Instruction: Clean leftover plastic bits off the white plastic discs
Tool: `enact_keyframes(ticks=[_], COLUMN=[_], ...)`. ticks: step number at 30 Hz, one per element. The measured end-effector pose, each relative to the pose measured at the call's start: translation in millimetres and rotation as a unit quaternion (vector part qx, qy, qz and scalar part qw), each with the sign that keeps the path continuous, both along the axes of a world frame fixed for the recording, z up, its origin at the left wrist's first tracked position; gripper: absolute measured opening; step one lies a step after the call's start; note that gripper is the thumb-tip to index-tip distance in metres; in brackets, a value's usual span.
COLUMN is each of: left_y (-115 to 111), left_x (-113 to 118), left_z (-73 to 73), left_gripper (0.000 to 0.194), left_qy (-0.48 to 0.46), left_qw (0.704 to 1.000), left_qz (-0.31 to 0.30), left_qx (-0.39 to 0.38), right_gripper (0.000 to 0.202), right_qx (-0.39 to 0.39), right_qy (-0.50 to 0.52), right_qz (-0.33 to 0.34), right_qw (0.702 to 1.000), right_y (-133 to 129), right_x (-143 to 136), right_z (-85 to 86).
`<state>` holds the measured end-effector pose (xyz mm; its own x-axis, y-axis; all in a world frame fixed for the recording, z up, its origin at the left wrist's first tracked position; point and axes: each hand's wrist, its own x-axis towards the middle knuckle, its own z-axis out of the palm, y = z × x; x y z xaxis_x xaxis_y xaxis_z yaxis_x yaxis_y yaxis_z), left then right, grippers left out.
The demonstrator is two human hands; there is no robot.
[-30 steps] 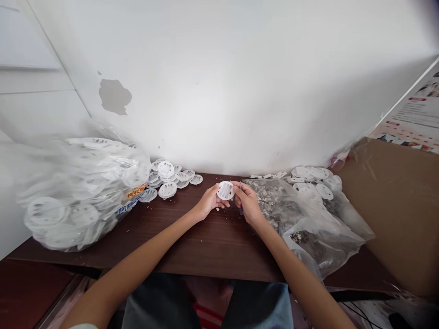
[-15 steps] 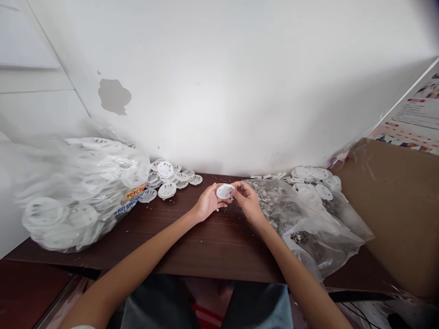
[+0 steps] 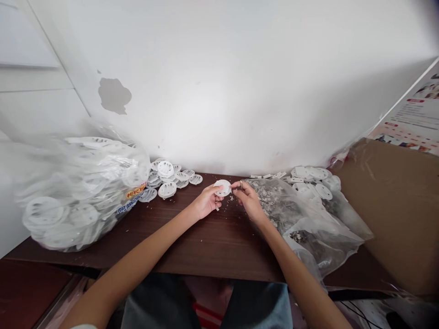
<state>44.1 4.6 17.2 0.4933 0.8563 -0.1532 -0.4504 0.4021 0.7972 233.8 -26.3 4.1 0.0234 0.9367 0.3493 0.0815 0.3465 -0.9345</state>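
Observation:
Near the middle of the dark brown table, my left hand holds a round white plastic disc between thumb and fingers, its face with small holes turned up. My right hand, with a ring on one finger, is at the disc's right edge; its thumb and index finger are bent toward each other, and whatever they hold is too small to make out. Small metal pieces lie on the table between the hands. A clear plastic bag with many small metal parts lies beside my right hand.
A large clear bag full of white discs stands at the left, with loose discs beside it. More white parts lie at the back right, near a cardboard box. A white wall rises behind.
The disc has shifted slightly left and up, and my left thumb now lies over its face. My right fingers have drawn back from over the disc to its right edge.

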Motion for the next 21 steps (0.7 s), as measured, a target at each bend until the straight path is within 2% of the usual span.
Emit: enact_keyframes(ticks=[2,4,12,16,21], left_y=[2.3,3.7,-1.1,-2.1,-0.9], left_x=[-1.1,-1.8,0.5,-0.8,-3.1], left_z=[-1.7,-4.1,-7.4,-5.3,-4.5], left_gripper=[0.04,0.038,0.051,0.056,0.052], left_qy=[0.009,0.029,0.106,0.114,0.096], left_qw=[1.0,0.998,0.985,0.984,0.989], left_qz=[0.026,0.036,0.032,0.013,-0.024], left_qx=[0.008,0.032,0.132,0.139,0.112], right_gripper=[0.023,0.029,0.042,0.042,0.04], right_qx=[-0.057,-0.078,-0.084,-0.064,-0.041], right_qy=[0.035,0.06,0.019,0.01,-0.001], right_qz=[0.021,0.027,0.077,0.081,0.071], right_qw=[0.998,0.995,0.993,0.995,0.997], right_y=[1.7,3.3,1.7,0.5,0.4], right_x=[-0.5,-2.3,-8.8,-10.0,-10.3], right_z=[-3.4,-6.4,-6.3,-3.5,-2.4])
